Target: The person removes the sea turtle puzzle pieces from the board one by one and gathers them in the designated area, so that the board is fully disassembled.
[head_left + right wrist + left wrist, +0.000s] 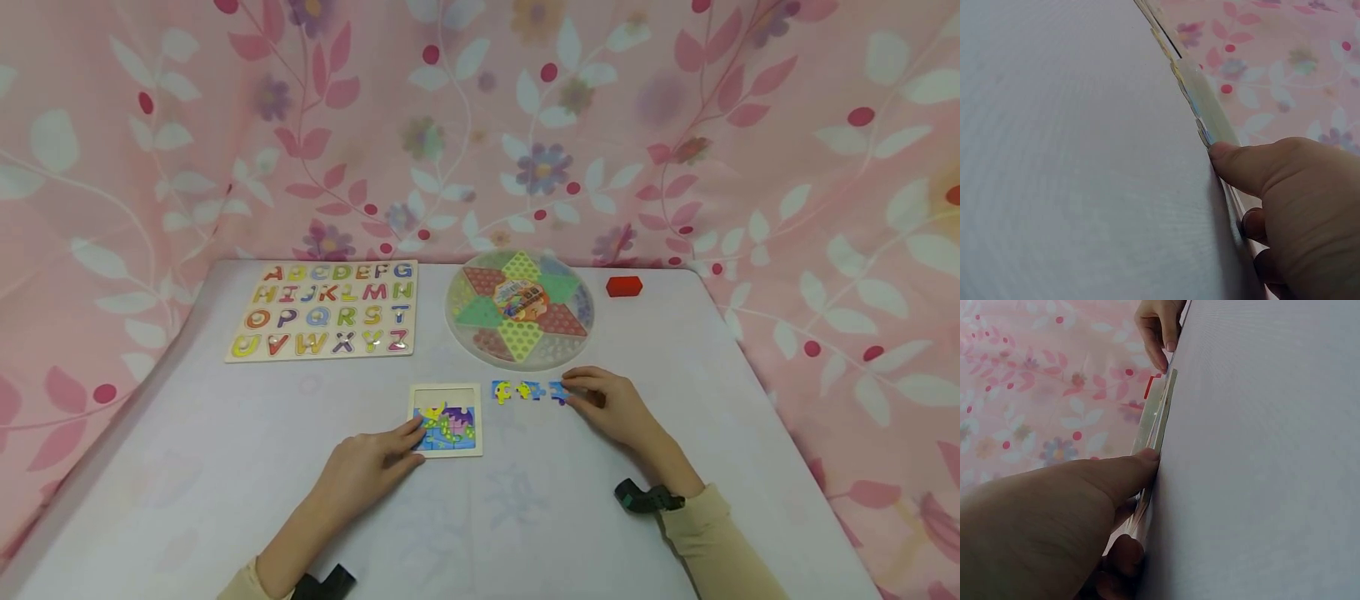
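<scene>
white cloth under both hands, seen mostly from above. got a left hand at the left side of a small wooden puzzle frame, gripping that edge with thumb at the near corner and fingers a bit farther up. can't tell how firmly, tbh. inside the frame, just right of those left fingertips: a bunch of fitted pieces in blue, green, purple and yellow, plus a strip of pale wood along the far side.

now over to the right hand, well apart from the left one and pinching the right end of a blue loose piece between thumb and finger. just left of that, in a short row between the two hands: a middle piece in yellow and blue, then an end piece, also yellow and blue, near the frame's far right corner.

beyond the left hand, a wooden alphabet board with chunky coloured letters. beyond and between both hands, a round star-patterned game board. past the right hand, a small red block, or maybe a box, can't tell. black device at the right wrist, beige sleeve right behind it.
</scene>
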Demonstrator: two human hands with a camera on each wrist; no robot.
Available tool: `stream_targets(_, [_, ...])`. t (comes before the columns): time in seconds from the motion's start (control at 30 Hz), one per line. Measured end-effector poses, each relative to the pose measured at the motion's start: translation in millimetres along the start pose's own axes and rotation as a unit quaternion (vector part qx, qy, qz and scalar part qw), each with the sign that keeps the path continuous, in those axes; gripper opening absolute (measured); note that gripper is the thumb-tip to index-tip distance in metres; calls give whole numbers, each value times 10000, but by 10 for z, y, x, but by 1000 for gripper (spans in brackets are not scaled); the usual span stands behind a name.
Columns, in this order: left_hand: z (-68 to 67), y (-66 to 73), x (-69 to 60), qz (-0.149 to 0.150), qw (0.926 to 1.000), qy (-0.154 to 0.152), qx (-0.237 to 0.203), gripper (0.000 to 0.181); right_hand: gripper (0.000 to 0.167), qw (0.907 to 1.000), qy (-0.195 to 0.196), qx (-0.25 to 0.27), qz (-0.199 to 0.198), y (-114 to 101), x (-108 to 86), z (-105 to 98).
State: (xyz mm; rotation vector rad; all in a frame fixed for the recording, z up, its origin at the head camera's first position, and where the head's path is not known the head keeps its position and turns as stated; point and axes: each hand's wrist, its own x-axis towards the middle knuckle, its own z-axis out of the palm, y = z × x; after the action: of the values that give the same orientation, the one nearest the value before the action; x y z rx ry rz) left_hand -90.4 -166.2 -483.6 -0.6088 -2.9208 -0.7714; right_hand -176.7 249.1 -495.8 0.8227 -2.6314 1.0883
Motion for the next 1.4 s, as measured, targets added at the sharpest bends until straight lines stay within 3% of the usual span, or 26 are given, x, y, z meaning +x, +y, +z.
stream_targets(0.17, [-35,6,11,-93,9995,8,-288,42,27,9999,-13,109,128,17,-2,-24])
stream_targets(0.4, [-145,-94,117,-386,9949,480,-804,60,23,9982,279,272,450,-215,128,-33])
stream_targets(0.6, [-157,-243,298,-723,9899,-67,-1217,80,28,9965,74,748,377,-634,439,236])
stream_targets(0.73, [-147,-312,390,-584,9892,-358,-1297,93,29,9905,-304,1301,329,-925,661,495])
stream_targets(0.9, [-136,-403,389,-297,9924,-446,-1104,96,29,9819,-966,1613,219,-1187,847,795])
stream_targets(1.03, [-134,-447,389,-111,9930,-505,-1059,97,30,9754,-1460,1623,310,-1224,907,959])
stream_targets(1.17, [-117,-453,378,47,9932,-587,-1009,101,30,9738,-1829,1314,307,-1195,870,1033])
stream_targets(1.4, [-103,-473,332,79,9943,-621,-862,99,32,9771,-1924,904,23,-1193,785,1118])
